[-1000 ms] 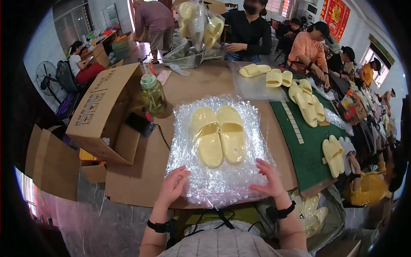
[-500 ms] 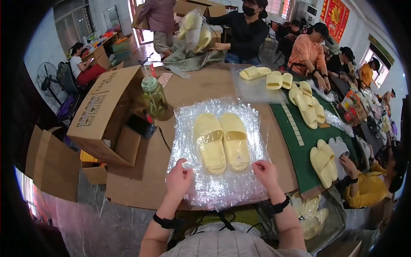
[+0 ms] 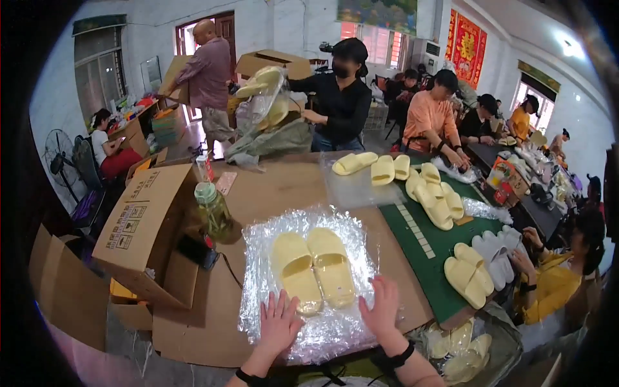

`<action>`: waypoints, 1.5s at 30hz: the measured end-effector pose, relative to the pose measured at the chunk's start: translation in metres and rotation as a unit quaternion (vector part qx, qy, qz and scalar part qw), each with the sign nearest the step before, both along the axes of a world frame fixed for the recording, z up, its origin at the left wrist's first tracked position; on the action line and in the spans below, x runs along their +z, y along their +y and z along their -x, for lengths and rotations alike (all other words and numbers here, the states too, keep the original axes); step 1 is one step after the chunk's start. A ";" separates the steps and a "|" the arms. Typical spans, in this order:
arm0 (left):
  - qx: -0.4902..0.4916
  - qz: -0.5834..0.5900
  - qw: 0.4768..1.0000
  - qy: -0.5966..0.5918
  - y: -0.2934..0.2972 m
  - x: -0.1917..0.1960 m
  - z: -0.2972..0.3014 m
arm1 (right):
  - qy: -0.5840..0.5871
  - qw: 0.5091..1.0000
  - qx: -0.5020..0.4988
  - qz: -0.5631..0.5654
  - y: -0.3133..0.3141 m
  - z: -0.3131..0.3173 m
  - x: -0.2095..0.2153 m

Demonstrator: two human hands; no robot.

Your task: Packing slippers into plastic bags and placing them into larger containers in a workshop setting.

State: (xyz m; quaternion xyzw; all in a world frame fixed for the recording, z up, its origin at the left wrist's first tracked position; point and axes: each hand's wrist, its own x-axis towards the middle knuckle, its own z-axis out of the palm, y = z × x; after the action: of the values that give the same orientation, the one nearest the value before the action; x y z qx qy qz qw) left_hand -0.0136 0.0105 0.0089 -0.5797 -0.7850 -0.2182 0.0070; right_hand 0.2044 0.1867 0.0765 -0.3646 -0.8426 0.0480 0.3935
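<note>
A pair of pale yellow slippers (image 3: 301, 284) lies side by side, toes pointing away from me, in clear plastic on a stack of shiny clear plastic bags (image 3: 259, 253). My left hand (image 3: 278, 324) rests flat on the plastic just below the left slipper's heel, fingers spread and holding nothing. To the right of the right slipper's heel is my right hand (image 3: 382, 306), fingers apart and slightly bent, with nothing seen in it. Both wrists wear black bands.
An open cardboard box (image 3: 138, 226), a green bottle (image 3: 213, 209) and a phone (image 3: 196, 251) stand left on the brown table. More yellow slippers (image 3: 438, 203) lie on a green mat (image 3: 403, 248) at right. Across the table, a person in black (image 3: 345, 97) handles bagged slippers.
The view has tilted up. Both hands have gone from curled fingers at the bag's sides to spread fingers near the slippers' heels. The person carrying a box has moved left.
</note>
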 end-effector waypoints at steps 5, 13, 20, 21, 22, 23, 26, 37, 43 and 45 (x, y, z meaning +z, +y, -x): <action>-0.002 0.019 0.999 -0.041 0.005 -0.011 0.000 | -0.175 0.932 0.309 0.078 -0.045 0.031 0.005; -0.005 0.015 0.997 -0.071 0.004 -0.017 0.005 | -0.298 0.918 0.257 0.049 -0.051 0.040 -0.054; -0.010 0.014 0.998 -0.068 0.001 -0.025 0.005 | -0.258 0.958 0.109 0.060 -0.026 -0.005 -0.067; -0.010 0.014 0.998 -0.067 0.001 -0.025 0.005 | -0.213 0.968 0.110 0.072 -0.027 -0.007 -0.066; -0.010 0.019 0.997 -0.072 0.002 -0.024 0.004 | -0.201 0.970 0.106 0.088 -0.028 -0.008 -0.065; -0.010 0.025 0.997 -0.077 0.003 -0.023 0.004 | -0.200 0.970 0.106 0.087 -0.026 -0.010 -0.067; -0.018 0.036 0.997 -0.070 0.004 -0.021 0.003 | -0.174 0.975 0.074 0.114 -0.022 -0.013 -0.068; 0.001 0.000 0.998 -0.065 0.003 -0.025 0.002 | -0.189 0.939 0.273 0.091 -0.042 0.000 -0.042; -0.005 0.021 0.997 -0.070 0.003 -0.021 0.001 | -0.188 0.955 0.159 0.168 -0.018 -0.019 -0.053; -0.020 0.029 0.997 -0.070 0.007 -0.022 0.001 | -0.119 0.969 0.152 0.153 -0.013 -0.022 -0.056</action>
State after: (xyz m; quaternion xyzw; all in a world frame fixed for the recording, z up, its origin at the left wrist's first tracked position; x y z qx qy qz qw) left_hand -0.0149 0.0176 -0.0133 -0.5786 -0.7779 -0.2354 -0.0686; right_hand 0.2267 0.1737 0.0203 -0.2912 -0.9115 0.1917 0.2183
